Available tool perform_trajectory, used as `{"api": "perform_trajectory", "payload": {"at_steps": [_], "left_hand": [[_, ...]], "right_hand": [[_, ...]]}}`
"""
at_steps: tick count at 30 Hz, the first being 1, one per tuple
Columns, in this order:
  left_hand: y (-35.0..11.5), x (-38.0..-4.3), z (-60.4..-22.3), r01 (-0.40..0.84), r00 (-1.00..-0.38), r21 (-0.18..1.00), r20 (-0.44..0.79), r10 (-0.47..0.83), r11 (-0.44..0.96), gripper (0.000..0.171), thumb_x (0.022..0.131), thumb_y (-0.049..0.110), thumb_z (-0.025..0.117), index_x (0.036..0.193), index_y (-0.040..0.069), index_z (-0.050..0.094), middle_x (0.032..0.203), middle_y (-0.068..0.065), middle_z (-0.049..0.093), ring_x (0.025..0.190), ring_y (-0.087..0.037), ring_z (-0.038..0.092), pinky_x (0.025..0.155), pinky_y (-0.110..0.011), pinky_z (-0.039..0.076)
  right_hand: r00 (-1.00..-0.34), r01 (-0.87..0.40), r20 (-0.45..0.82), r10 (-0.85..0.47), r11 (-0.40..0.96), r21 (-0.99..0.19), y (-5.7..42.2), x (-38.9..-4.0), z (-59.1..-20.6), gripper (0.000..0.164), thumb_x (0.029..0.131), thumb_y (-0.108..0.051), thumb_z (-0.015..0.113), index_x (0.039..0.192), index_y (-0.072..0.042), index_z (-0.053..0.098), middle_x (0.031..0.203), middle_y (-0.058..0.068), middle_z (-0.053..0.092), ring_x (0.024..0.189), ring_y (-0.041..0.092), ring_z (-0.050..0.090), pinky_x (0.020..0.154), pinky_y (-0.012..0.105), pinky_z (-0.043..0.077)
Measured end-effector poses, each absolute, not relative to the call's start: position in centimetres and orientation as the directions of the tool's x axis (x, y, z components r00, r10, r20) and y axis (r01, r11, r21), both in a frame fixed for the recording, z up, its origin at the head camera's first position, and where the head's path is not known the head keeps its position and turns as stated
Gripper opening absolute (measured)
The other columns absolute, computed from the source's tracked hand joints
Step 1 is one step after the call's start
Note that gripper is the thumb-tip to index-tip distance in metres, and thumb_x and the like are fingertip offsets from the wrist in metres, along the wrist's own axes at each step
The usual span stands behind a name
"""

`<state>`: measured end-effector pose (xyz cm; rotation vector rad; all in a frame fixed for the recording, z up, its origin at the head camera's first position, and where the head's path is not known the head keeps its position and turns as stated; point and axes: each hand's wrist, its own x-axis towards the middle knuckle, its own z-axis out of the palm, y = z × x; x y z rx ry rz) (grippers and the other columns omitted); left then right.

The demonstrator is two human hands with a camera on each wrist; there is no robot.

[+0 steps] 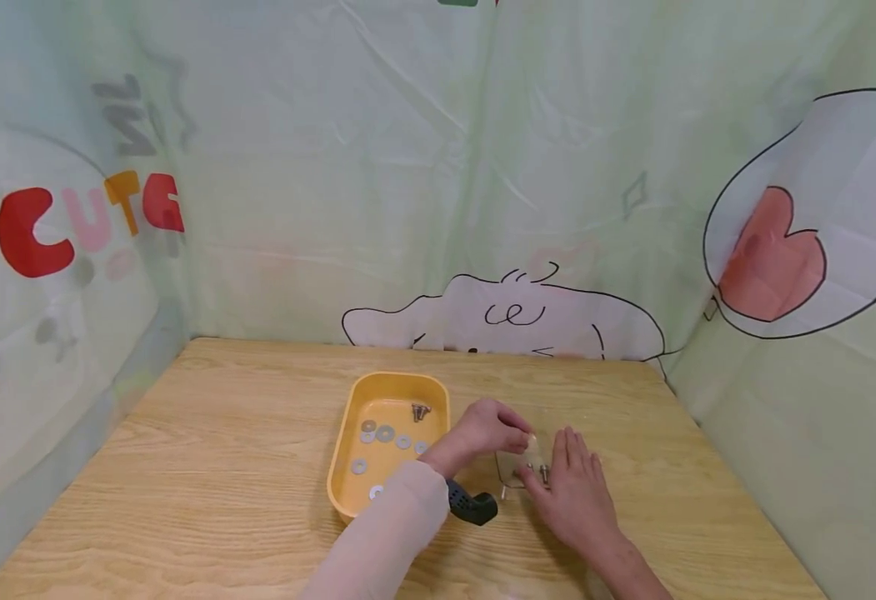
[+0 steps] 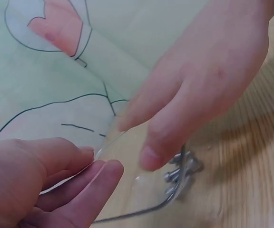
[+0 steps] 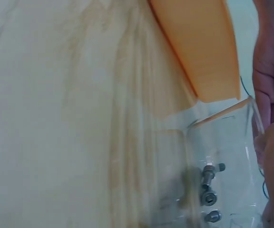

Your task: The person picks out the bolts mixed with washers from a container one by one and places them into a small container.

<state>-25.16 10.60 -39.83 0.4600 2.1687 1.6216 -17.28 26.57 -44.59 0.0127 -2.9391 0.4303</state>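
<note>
A clear plastic box (image 1: pixel 508 472) stands on the table, with several metal bolts (image 3: pixel 208 183) inside. My left hand (image 1: pixel 486 429) is at its far left side, and in the left wrist view the thumb and fingertips (image 2: pixel 111 171) pinch its clear rim. My right hand (image 1: pixel 576 496) lies along the right side of the box, its fingers mostly straight and pointing away. The right thumb (image 2: pixel 150 156) reaches over the box near the bolts.
Left of the box, a yellow tray (image 1: pixel 335 467) holds several flat washers (image 1: pixel 385 433) and a small cluster of screws (image 1: pixel 420 412). A black perforated piece (image 1: pixel 473 506) sits by the left wrist. A printed curtain (image 1: pixel 317 208) hangs behind the wooden table (image 1: pixel 205 467).
</note>
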Motion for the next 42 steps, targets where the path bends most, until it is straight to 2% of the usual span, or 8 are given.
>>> {"api": "perform_trajectory", "payload": {"at_steps": [6, 11, 18, 23, 26, 29, 33, 42], "left_hand": [[9.0, -25.8, -39.7, 0.017, -0.864, 0.972, -0.103, 0.492, 0.234, 0.018, 0.091, 0.011, 0.069, 0.107, 0.005, 0.073, 0.093, -0.004, 0.074, 0.085, -0.018, 0.075, 0.085, -0.033, 0.061], [7.5, -26.2, -39.6, -0.015, -0.869, 0.979, -0.113, 0.482, 0.202, 0.019, 0.091, 0.011, 0.069, 0.109, 0.003, 0.072, 0.095, -0.006, 0.072, 0.087, -0.019, 0.075, 0.086, -0.036, 0.061], [5.9, -26.5, -39.2, -0.056, -0.874, 0.993, -0.099, 0.477, 0.103, 0.021, 0.093, 0.007, 0.066, 0.112, -0.002, 0.069, 0.108, -0.022, 0.071, 0.095, -0.03, 0.074, 0.094, -0.044, 0.057], [4.8, -26.7, -39.0, -0.044, -0.88, 0.994, -0.085, 0.467, 0.097, 0.025, 0.094, 0.011, 0.066, 0.115, -0.002, 0.067, 0.109, -0.021, 0.071, 0.101, -0.034, 0.072, 0.091, -0.038, 0.059], [4.1, -26.8, -39.2, -0.048, -0.886, 0.996, -0.078, 0.457, 0.076, 0.027, 0.095, 0.01, 0.065, 0.117, -0.005, 0.065, 0.11, -0.021, 0.07, 0.104, -0.036, 0.07, 0.089, -0.035, 0.06], [3.4, -26.9, -39.4, -0.055, -0.895, 0.995, -0.085, 0.439, 0.081, 0.029, 0.094, 0.01, 0.066, 0.119, -0.005, 0.065, 0.109, -0.019, 0.071, 0.101, -0.033, 0.072, 0.087, -0.034, 0.06], [2.5, -27.0, -39.3, -0.069, -0.905, 0.992, -0.108, 0.413, 0.109, 0.031, 0.094, 0.013, 0.067, 0.12, -0.003, 0.065, 0.106, -0.015, 0.071, 0.097, -0.027, 0.073, 0.093, -0.04, 0.058], [1.0, -27.6, -39.6, -0.058, -0.927, 0.992, -0.096, 0.362, 0.115, 0.028, 0.096, 0.011, 0.064, 0.118, -0.005, 0.065, 0.107, -0.019, 0.071, 0.101, -0.032, 0.072, 0.096, -0.045, 0.056]], "right_hand": [[-0.99, -0.034, 0.141, 0.008, 0.956, -0.292, 26.8, -17.4, -44.2, 0.096, 0.1, -0.06, 0.041, 0.148, 0.02, 0.017, 0.156, 0.039, 0.016, 0.146, 0.054, 0.016, 0.115, 0.072, 0.014], [-0.995, -0.018, 0.098, 0.013, 0.949, -0.314, 26.7, -17.4, -43.8, 0.099, 0.1, -0.063, 0.036, 0.149, 0.019, 0.012, 0.158, 0.039, 0.01, 0.147, 0.054, 0.01, 0.116, 0.072, 0.01], [-0.982, -0.093, 0.185, -0.033, 0.942, -0.323, 25.6, -17.5, -42.9, 0.094, 0.1, -0.059, 0.041, 0.15, 0.017, 0.016, 0.159, 0.036, 0.014, 0.148, 0.051, 0.012, 0.117, 0.07, 0.012], [-0.968, -0.154, 0.237, -0.081, 0.939, -0.308, 24.2, -17.3, -42.1, 0.085, 0.101, -0.049, 0.048, 0.15, 0.015, 0.019, 0.159, 0.033, 0.019, 0.149, 0.047, 0.015, 0.118, 0.068, 0.014], [-0.965, -0.175, 0.243, -0.102, 0.936, -0.304, 23.4, -17.2, -41.8, 0.084, 0.101, -0.048, 0.049, 0.151, 0.013, 0.019, 0.16, 0.031, 0.018, 0.15, 0.046, 0.016, 0.119, 0.067, 0.015], [-0.961, -0.192, 0.248, -0.119, 0.935, -0.296, 22.7, -17.1, -41.7, 0.084, 0.101, -0.049, 0.048, 0.152, 0.012, 0.02, 0.16, 0.03, 0.018, 0.15, 0.044, 0.016, 0.119, 0.066, 0.016], [-0.956, -0.216, 0.26, -0.14, 0.932, -0.293, 22.0, -17.0, -41.7, 0.084, 0.1, -0.05, 0.049, 0.152, 0.011, 0.021, 0.161, 0.028, 0.019, 0.151, 0.043, 0.016, 0.12, 0.065, 0.017], [-0.954, -0.254, 0.239, -0.18, 0.909, -0.331, 20.2, -17.1, -41.9, 0.085, 0.1, -0.052, 0.049, 0.154, 0.006, 0.019, 0.164, 0.023, 0.015, 0.153, 0.039, 0.013, 0.122, 0.061, 0.016]]}}
